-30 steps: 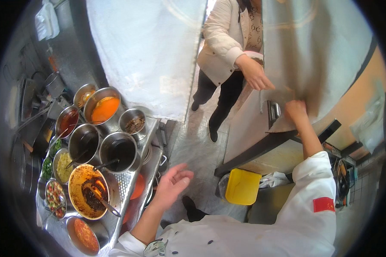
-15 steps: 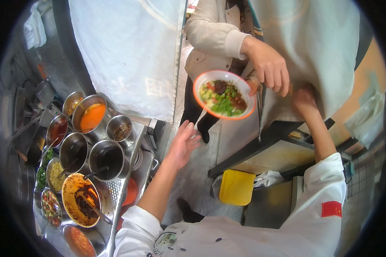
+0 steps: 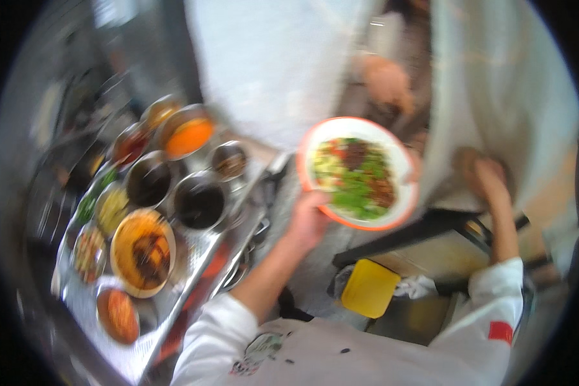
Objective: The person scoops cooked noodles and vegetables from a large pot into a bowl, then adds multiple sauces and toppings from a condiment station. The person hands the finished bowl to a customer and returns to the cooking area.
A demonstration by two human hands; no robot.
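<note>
"Steel bench [image 3: 193,251] at left, round pots [image 3: 199,201]. Then?"

"Left hand [image 3: 309,220]: fingers gripping the smooth, orange-rimmed bowl [image 3: 360,128], mid-view. Best held level beneath loose, leafy greens [image 3: 363,199]; another person's hand [image 3: 413,164] is at its right rim."

"Right hand [image 3: 489,177]?"

"By the soft curtain [image 3: 527,96]; blurred, fingers unreadable."

Jacket [image 3: 392,357]: one, white. 
Left sleeve [image 3: 215,334]: white, loose, creased, ending on the forearm. 
Right sleeve [image 3: 495,289]: white, likewise ending short of the wrist. 
Patch [image 3: 500,332]: one, red, on the right sleeve. 
Buttons [image 3: 345,350]: two in view, small, dark, on the front. 
Emblem [image 3: 265,347]: grey-green, left side of the front; darker marks beneath, too blurred to make out. 
Forearms [image 3: 270,275]: bare below the sleeves. 
Left hand [image 3: 309,220]: bare. 
Right hand [image 3: 489,174]: bare, blurred.
</note>
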